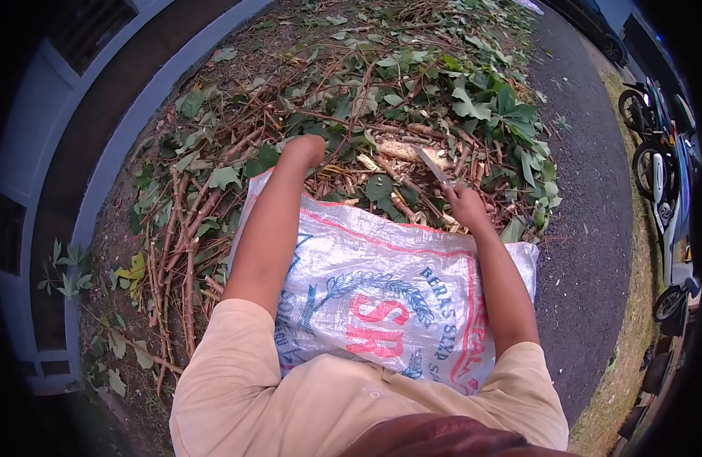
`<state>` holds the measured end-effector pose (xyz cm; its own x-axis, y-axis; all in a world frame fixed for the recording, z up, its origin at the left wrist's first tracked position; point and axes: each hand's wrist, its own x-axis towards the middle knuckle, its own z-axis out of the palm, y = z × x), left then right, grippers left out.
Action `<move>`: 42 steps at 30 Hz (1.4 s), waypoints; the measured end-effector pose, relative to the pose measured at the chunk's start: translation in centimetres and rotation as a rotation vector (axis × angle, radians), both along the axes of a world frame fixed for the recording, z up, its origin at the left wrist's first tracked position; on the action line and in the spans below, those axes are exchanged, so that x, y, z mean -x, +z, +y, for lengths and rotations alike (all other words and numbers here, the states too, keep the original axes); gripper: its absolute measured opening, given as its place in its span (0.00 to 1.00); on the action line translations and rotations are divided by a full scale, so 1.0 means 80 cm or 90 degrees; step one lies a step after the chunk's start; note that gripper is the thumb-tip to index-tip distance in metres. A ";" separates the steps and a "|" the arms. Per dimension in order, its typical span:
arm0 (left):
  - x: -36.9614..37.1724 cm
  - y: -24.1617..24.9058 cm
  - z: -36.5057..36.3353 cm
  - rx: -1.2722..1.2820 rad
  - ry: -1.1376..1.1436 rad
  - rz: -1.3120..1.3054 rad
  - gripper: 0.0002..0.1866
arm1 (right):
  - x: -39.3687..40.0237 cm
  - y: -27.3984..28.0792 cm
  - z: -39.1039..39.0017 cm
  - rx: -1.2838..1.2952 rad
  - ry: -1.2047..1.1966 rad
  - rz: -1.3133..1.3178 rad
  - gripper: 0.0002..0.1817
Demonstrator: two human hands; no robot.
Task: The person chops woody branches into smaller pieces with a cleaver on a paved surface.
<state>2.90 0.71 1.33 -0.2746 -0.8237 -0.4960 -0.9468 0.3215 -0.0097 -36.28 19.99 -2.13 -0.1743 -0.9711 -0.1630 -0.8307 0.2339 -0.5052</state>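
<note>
the person's right hand (pixel 465 206) is closed round the handle of a knife (pixel 432 165), its fingers wrapped rather than spread. the blade slants up and to the left, its tip over or against a pale, rough-topped piece of wood (pixel 410 152) that lies on the ground among cut stems. whether the blade touches the wood cannot be told. the left hand (pixel 313 149) is bent down at the wrist beside the left end of that wood, near some green leaves; its fingers are hidden, so it cannot be told whether they are spread, pressed together or pinching something.

a white sack (pixel 381 266) with red and blue print is spread in front of the person, below both forearms, its top edge lying against the litter. short cut pieces of stem (pixel 403 207) lie just beyond that edge, between the hands. longer brown stems (pixel 185 251) lie to the left of the sack, and broad green leaves (pixel 511 114) are strewn beyond the wood. a dark paved strip (pixel 575 228) runs along the right side, with motorcycles (pixel 659 190) parked past it.
</note>
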 end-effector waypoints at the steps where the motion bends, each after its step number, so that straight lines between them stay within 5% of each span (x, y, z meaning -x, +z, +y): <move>1: -0.001 0.002 -0.004 0.009 0.029 -0.038 0.18 | 0.001 0.009 -0.004 -0.040 0.003 0.006 0.36; 3: 0.005 0.006 0.003 0.019 0.036 -0.057 0.19 | -0.003 0.019 -0.010 -0.056 -0.010 -0.032 0.34; 6: 0.021 0.013 -0.019 0.251 0.113 0.122 0.19 | -0.014 0.024 -0.016 0.035 -0.009 -0.111 0.31; 11: 0.121 0.101 -0.054 0.245 0.092 0.407 0.24 | -0.022 0.054 -0.021 -0.003 0.018 -0.120 0.30; 15: 0.158 0.040 -0.193 0.289 0.140 0.324 0.26 | -0.018 0.036 -0.026 0.047 0.034 -0.153 0.30; 18: 0.183 0.014 -0.231 0.053 0.386 0.465 0.34 | -0.015 0.023 -0.028 0.033 0.030 -0.172 0.33; 21: 0.205 0.028 -0.225 0.173 0.522 0.533 0.31 | -0.015 0.016 -0.028 0.030 0.026 -0.170 0.34; 23: 0.203 0.066 -0.218 0.384 0.428 0.431 0.26 | -0.012 0.020 -0.027 0.033 0.027 -0.169 0.34; 28: 0.115 0.161 -0.251 0.731 0.287 0.478 0.26 | -0.015 0.038 -0.023 0.056 0.027 -0.193 0.34; 32: 0.061 0.280 -0.195 0.817 0.152 0.595 0.29 | -0.013 0.035 -0.021 0.139 0.001 -0.219 0.33; 38: -0.006 0.422 -0.139 0.914 0.151 0.626 0.26 | -0.010 0.052 -0.015 0.106 -0.019 -0.222 0.30; 41: -0.050 0.453 -0.140 0.930 0.168 0.724 0.25 | -0.008 0.044 -0.016 0.127 -0.010 -0.198 0.31; 42: -0.055 0.455 -0.133 0.826 0.133 0.783 0.25 | -0.011 0.047 -0.015 0.139 -0.004 -0.196 0.31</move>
